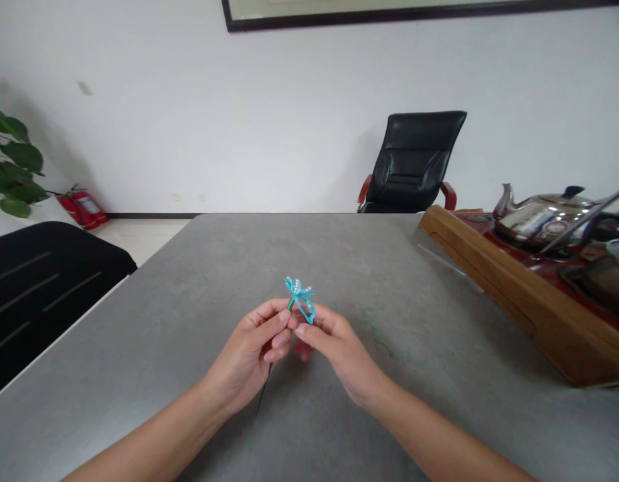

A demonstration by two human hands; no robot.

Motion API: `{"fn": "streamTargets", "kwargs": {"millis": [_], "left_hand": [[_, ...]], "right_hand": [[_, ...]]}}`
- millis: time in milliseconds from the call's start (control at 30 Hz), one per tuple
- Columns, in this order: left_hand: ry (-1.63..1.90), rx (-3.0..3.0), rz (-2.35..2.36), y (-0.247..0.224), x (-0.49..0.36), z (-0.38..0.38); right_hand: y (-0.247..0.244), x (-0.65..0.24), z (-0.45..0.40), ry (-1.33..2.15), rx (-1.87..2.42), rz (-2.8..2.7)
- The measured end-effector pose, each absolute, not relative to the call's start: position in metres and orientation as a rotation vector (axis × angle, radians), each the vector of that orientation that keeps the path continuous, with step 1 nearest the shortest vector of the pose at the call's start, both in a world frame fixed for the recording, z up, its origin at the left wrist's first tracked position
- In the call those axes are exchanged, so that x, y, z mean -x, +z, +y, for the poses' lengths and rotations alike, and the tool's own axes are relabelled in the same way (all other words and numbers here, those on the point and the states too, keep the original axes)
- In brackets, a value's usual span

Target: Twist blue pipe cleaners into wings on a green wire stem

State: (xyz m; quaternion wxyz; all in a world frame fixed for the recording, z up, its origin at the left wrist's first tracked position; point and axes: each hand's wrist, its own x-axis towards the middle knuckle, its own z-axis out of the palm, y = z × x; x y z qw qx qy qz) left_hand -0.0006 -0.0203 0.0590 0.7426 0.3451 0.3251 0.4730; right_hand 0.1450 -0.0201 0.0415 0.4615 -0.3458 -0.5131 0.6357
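**Turquoise beaded flower (300, 299) held above the tabletop (138, 348)**
Left hand (249, 355) pinches the green wire stem (263, 395); right hand (339, 351) pinches a lower petal.

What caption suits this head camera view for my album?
The left hand and right hand pinch turquoise beaded wire loops on a green stem above a grey table.

bright, soft light, curved edges

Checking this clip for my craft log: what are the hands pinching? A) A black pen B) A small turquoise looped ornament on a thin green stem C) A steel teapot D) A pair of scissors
B. The left hand and right hand pinch the turquoise looped ornament, and its thin green stem runs down past the left hand.
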Motion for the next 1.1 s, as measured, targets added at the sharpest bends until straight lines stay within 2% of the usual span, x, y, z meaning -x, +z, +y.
{"fn": "streamTargets", "kwargs": {"millis": [167,433,1100], "left_hand": [[1.054,-0.758,0.736,0.055,0.001,-0.019],[1.055,-0.704,0.711,0.055,0.002,-0.017],[0.994,-0.627,0.642,0.066,0.008,-0.014]], "right_hand": [[0.045,-0.150,-0.023,1.515,1.019,-1.078],[0.050,-0.152,-0.023,1.740,0.950,-0.800],[0.041,-0.174,-0.003,1.567,1.021,-0.863]]}}
